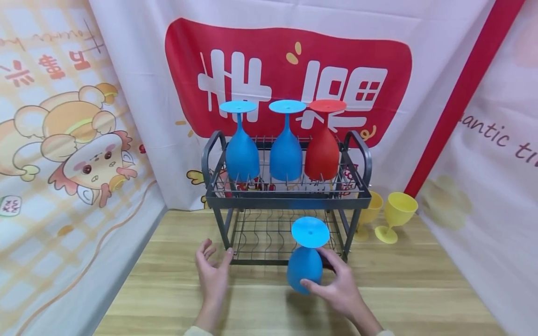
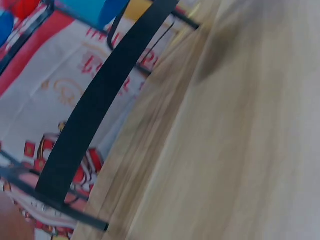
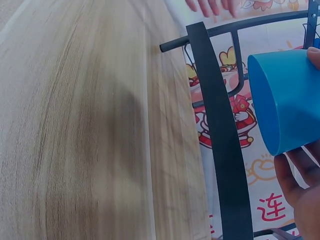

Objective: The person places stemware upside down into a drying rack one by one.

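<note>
My right hand (image 1: 338, 287) grips a blue goblet (image 1: 305, 268) by its bowl, upside down with the base on top, in front of the rack's lower shelf. In the right wrist view the goblet's open rim (image 3: 265, 105) faces the table side, with fingers along the bowl. To the left, my left hand (image 1: 213, 270) holds nothing, its fingers spread by the front left corner of the dark two-tier rack (image 1: 290, 203). On the upper tier two blue goblets (image 1: 243, 156) and a red goblet (image 1: 322, 156) stand upside down in a row.
Two yellow goblets (image 1: 399, 210) stand upright on the wooden table (image 1: 260, 308), right of the rack. The lower wire shelf (image 1: 260, 233) lies behind the held goblet. Printed cloth (image 1: 143, 116) hangs behind and at both sides.
</note>
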The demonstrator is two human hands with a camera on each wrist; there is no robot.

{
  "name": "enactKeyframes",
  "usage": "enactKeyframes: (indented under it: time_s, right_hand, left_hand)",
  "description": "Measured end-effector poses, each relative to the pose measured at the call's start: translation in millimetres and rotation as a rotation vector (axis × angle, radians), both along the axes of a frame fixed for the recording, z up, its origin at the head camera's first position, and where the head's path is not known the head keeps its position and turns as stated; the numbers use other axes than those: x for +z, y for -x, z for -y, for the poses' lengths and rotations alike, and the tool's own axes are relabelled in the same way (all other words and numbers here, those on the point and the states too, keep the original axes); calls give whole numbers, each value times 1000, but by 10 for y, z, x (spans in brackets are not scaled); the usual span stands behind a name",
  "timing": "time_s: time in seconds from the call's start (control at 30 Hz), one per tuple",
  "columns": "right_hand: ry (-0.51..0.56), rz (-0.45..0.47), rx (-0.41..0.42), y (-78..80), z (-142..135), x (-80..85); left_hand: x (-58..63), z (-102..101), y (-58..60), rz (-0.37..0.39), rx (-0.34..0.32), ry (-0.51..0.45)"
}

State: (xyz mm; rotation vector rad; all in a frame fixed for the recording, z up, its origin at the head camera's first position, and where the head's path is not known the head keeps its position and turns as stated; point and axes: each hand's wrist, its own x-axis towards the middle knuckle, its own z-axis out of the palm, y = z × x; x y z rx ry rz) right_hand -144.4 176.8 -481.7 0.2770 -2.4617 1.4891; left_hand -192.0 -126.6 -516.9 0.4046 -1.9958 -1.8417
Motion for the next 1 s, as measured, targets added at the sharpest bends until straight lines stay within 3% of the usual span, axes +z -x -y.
enactKeyframes:
  time_s: [0.23, 0.33, 0.8, 1.0]
  right_hand:
    - [4, 4, -3, 15, -4, -24]
    - [9, 13, -2, 19, -7, -33]
    - [27, 47, -23, 53, 8, -58]
    - [40, 41, -85, 186, 1, -103]
  left_hand:
    - [-94, 207, 243, 133, -253, -52]
    - [-141, 214, 301, 162, -317, -33]
    - [-275, 173, 354, 147, -334, -42]
    - [-265, 166, 340, 151, -349, -59]
